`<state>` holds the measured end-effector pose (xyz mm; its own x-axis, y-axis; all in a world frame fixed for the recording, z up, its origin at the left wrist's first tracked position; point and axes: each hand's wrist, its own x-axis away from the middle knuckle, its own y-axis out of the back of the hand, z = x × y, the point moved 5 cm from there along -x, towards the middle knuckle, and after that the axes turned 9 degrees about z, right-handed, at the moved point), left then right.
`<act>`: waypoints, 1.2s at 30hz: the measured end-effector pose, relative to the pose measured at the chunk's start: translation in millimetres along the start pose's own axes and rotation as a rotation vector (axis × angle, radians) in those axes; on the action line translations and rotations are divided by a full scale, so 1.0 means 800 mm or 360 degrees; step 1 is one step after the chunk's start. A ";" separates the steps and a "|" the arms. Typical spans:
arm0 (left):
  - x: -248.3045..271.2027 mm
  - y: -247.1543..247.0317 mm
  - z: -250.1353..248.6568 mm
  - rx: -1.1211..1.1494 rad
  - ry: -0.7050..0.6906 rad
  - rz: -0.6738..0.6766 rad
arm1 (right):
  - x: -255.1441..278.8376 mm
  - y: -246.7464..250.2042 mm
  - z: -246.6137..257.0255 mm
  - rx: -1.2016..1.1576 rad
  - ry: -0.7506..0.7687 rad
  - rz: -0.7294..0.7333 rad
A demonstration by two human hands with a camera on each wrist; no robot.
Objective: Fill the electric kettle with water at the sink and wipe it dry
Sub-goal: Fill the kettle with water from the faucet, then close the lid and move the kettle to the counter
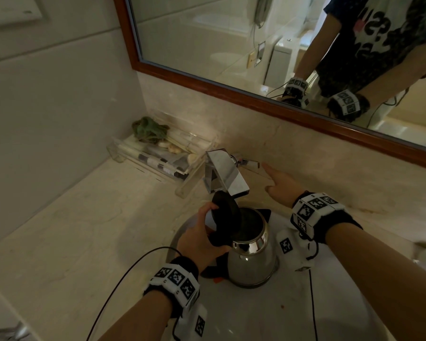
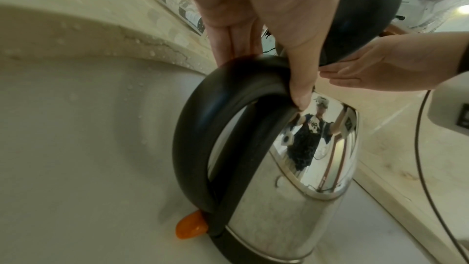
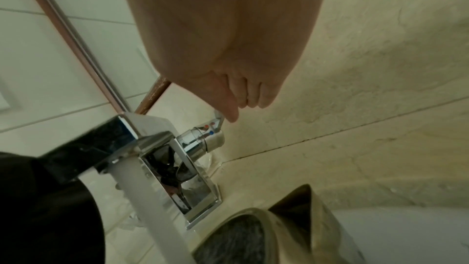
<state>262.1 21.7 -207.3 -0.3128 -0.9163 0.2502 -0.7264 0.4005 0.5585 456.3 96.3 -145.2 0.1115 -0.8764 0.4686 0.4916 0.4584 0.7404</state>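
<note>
A stainless steel kettle (image 1: 251, 264) stands in the sink basin (image 1: 256, 316) under the chrome faucet (image 1: 225, 172), its black lid (image 1: 228, 212) tipped open. My left hand (image 1: 204, 232) grips the black handle (image 2: 203, 117), thumb on top. An orange switch (image 2: 190, 226) sits at the handle's base. My right hand (image 1: 278, 183) reaches with straight fingers to the tip of the faucet lever (image 1: 250, 163); the index fingertip (image 3: 230, 117) is at the lever (image 3: 218, 117). A white band of water (image 3: 152, 208) drops from the spout toward the kettle's open mouth (image 3: 236, 236).
A clear tray of toiletries (image 1: 158, 153) with a green leafy item (image 1: 149, 129) stands behind the faucet on the left. A wood-framed mirror (image 1: 231, 33) hangs above the marble backsplash. The marble counter (image 1: 84, 230) surrounds the basin. A black cable (image 1: 123, 274) trails from my left wrist.
</note>
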 end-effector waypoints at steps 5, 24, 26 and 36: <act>0.001 0.000 0.000 0.0010 0.0000 -0.0012 | 0.002 -0.002 0.014 -0.0029 0.0021 -0.0031; 0.000 -0.001 0.003 0.0037 0.0066 -0.0008 | 0.005 -0.007 0.022 -0.0491 0.0087 -0.0108; 0.000 -0.001 0.001 0.0042 0.0071 -0.0010 | 0.009 -0.010 0.023 -0.0455 0.0130 -0.0112; 0.004 -0.001 -0.003 -0.0002 0.0069 0.0037 | 0.038 -0.062 -0.040 0.0345 0.0143 0.0438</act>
<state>263.0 18.3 -205.2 -0.3028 -0.9055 0.2974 -0.7184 0.4219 0.5531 463.4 42.1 -183.1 0.2945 -0.7207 0.6276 0.2388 0.6914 0.6819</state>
